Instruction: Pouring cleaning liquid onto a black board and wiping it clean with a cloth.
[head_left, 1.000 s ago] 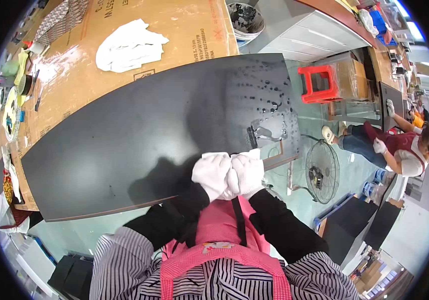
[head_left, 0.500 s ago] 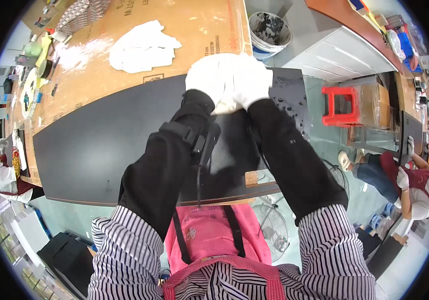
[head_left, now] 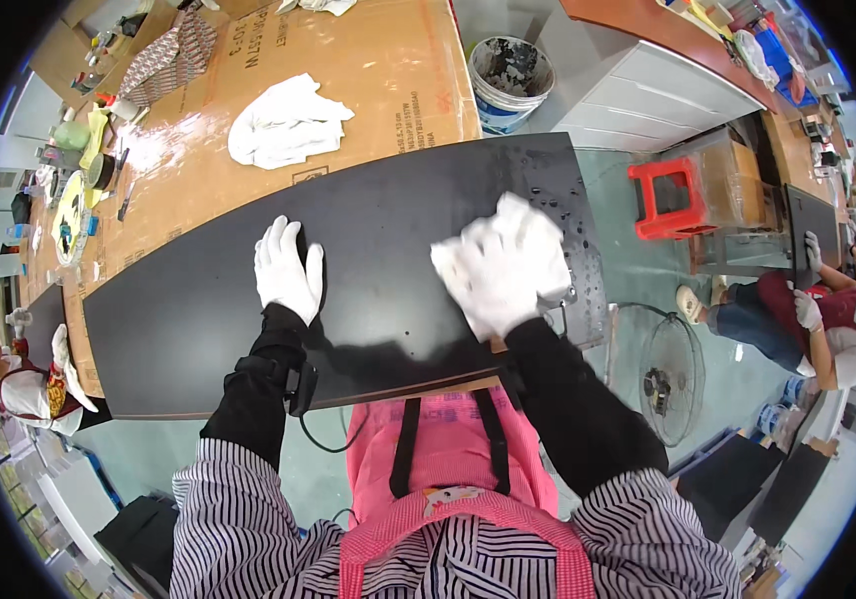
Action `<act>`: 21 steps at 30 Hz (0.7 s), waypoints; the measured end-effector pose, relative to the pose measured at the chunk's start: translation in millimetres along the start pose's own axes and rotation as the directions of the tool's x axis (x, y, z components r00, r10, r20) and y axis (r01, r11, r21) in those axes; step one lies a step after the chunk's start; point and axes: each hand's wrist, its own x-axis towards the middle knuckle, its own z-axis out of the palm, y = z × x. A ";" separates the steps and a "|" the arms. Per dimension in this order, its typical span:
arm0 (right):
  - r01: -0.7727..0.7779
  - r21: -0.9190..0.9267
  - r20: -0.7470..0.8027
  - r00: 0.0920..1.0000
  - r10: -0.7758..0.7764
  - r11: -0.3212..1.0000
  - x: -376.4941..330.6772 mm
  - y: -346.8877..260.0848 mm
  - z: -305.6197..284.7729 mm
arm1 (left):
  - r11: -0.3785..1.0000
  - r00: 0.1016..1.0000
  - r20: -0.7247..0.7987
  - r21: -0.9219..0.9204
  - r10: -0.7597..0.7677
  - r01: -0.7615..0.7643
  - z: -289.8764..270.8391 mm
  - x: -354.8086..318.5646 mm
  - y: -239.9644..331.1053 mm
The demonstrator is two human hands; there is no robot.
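A dark, curved-edge board [head_left: 378,240] lies across the work surface in front of me. My left hand [head_left: 288,272], in a white glove, rests on its left part with the fingers stretched out and holds nothing. Over the right part, my gloved right hand [head_left: 500,290] grips a bunched white cloth [head_left: 540,232] and presses it against the board. Water drops dot the surface around the cloth, toward the right end. Where the glove ends and the cloth begins is partly hard to tell.
Cardboard [head_left: 378,90] covers the table beyond the board, with another white cloth [head_left: 288,122] on it. A stained bucket [head_left: 513,80], a red stool [head_left: 665,198] and a floor fan [head_left: 669,377] stand to the right. Co-workers in gloves are at both sides.
My hands were together at the board's far edge on the cloth. The left has moved left and lies flat alone; the right has come nearer with the cloth.
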 end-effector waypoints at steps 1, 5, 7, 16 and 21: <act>0.061 -0.006 0.046 0.997 -0.060 0.998 -23.6 -6.4 -12.8 | 0.998 0.999 0.007 0.056 0.042 -0.043 -1.6 -6.1 -5.7; -0.086 -0.023 0.076 0.993 0.087 0.996 -61.8 10.2 -11.2 | 0.996 0.994 0.072 0.029 0.083 -0.085 3.3 -8.9 2.2; -0.083 -0.043 0.112 0.990 0.087 0.996 -17.4 6.2 -16.2 | 0.997 0.989 0.131 0.023 0.075 -0.078 -2.9 -6.9 0.5; 0.008 -0.215 -0.068 0.997 -0.024 0.977 208.6 57.7 -13.1 | 0.997 0.992 0.100 -0.004 0.080 -0.080 -0.5 9.4 7.5; -0.317 -0.222 0.199 0.911 0.362 0.922 73.0 -15.0 -77.2 | 0.999 0.990 0.140 0.047 -0.002 -0.005 -13.7 -3.3 -11.2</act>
